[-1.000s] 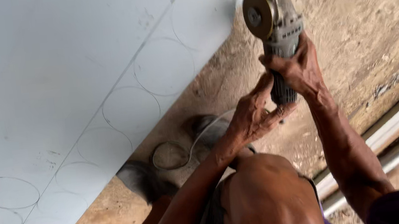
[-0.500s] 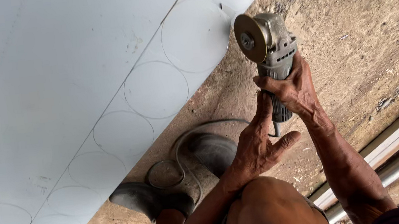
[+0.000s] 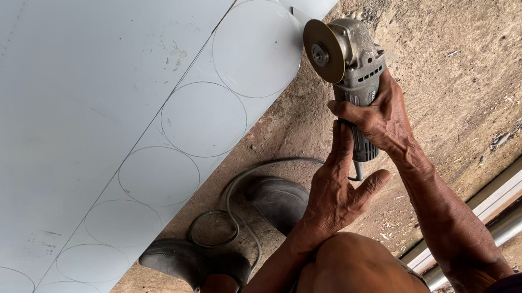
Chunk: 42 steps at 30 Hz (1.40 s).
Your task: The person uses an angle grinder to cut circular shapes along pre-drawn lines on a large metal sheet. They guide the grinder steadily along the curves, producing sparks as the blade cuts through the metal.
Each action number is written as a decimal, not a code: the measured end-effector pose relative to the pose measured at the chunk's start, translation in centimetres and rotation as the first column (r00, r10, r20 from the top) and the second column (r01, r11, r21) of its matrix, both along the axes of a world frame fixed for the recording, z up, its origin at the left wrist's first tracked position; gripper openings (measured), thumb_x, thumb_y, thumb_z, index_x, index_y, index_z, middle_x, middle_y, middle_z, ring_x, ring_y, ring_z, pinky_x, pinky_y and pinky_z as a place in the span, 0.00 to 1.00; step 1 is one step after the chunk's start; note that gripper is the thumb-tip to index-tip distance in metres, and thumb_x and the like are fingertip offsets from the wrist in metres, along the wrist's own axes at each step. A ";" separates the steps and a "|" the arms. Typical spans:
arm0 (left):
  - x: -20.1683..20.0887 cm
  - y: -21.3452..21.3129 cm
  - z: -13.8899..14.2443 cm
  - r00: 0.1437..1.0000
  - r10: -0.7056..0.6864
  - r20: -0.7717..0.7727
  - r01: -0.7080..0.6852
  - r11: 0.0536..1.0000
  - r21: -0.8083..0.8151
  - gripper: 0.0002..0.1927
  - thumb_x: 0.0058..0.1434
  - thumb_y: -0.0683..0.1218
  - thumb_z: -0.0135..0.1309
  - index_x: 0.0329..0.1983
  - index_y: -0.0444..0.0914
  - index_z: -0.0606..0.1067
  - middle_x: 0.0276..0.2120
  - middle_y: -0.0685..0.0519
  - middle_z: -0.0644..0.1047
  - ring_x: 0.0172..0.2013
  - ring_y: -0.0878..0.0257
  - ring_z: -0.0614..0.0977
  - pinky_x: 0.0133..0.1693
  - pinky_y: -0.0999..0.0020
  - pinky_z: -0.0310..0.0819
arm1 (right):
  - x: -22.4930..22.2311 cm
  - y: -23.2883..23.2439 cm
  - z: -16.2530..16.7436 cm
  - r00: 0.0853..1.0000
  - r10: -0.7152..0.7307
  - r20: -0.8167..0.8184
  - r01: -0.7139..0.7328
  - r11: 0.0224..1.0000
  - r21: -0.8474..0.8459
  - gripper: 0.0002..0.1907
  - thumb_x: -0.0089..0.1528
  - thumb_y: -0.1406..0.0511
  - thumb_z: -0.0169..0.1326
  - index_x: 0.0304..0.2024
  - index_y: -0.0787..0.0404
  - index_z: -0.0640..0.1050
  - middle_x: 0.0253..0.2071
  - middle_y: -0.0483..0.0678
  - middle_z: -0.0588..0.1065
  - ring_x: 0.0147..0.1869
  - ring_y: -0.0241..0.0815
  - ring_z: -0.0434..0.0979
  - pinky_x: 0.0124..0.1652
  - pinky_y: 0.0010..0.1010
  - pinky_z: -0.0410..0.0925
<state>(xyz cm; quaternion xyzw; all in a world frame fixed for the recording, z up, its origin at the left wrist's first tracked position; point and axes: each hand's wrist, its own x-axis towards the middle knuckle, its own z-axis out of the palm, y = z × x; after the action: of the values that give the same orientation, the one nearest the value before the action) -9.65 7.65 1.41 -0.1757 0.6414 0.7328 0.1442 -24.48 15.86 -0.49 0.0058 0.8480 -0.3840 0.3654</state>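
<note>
Sheet metal (image 3: pixel 71 89), pale and scribed with circles, lies flat on the ground: thin, springy, sharp-edged. Angle grinder (image 3: pixel 350 64) hovers at its corner, heavy-looking, right hand (image 3: pixel 379 117) clamped round the body, left hand (image 3: pixel 335 190) loosely touching below.

The 1 head-worn camera looks steeply down, close over the hands, at the sheet (image 3: pixel 73 109) and dirt ground (image 3: pixel 459 45).

No packages, labels, signs or screens show here; nothing in view carries a readable tag or display of any kind.
</note>
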 end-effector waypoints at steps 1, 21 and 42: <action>0.0 0.0 0.0 1.000 -0.003 0.004 0.003 1.000 -0.010 0.56 0.69 0.70 0.47 0.83 0.33 0.37 0.79 0.27 0.47 0.76 0.33 0.59 0.71 0.50 0.64 | 0.0 -0.1 0.1 1.000 -0.018 0.013 0.018 1.000 0.002 0.45 0.50 0.53 0.68 0.64 0.65 0.68 0.52 0.55 0.77 0.53 0.50 0.82 0.53 0.46 0.79; 0.5 0.0 0.1 0.998 0.045 0.047 -0.043 0.998 -0.046 0.54 0.67 0.68 0.48 0.81 0.32 0.42 0.76 0.25 0.54 0.60 0.39 0.79 0.49 0.59 0.85 | 1.0 -0.3 -0.6 0.998 -0.055 -0.004 0.055 0.998 -0.039 0.42 0.51 0.54 0.67 0.62 0.66 0.67 0.48 0.54 0.77 0.49 0.47 0.82 0.50 0.42 0.80; 0.6 0.0 0.1 0.997 0.075 0.010 -0.073 0.990 -0.123 0.52 0.69 0.65 0.51 0.81 0.29 0.45 0.76 0.26 0.56 0.67 0.37 0.74 0.59 0.55 0.78 | 1.1 -0.5 -1.0 0.998 -0.064 -0.015 0.064 0.997 -0.042 0.39 0.52 0.56 0.68 0.60 0.66 0.68 0.47 0.52 0.78 0.48 0.44 0.82 0.50 0.40 0.79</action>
<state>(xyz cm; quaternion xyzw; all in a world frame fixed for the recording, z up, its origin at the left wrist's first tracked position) -9.02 7.60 1.47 -0.2131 0.6770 0.6957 0.1106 -23.35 15.37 -1.49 0.0220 0.8421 -0.4132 0.3459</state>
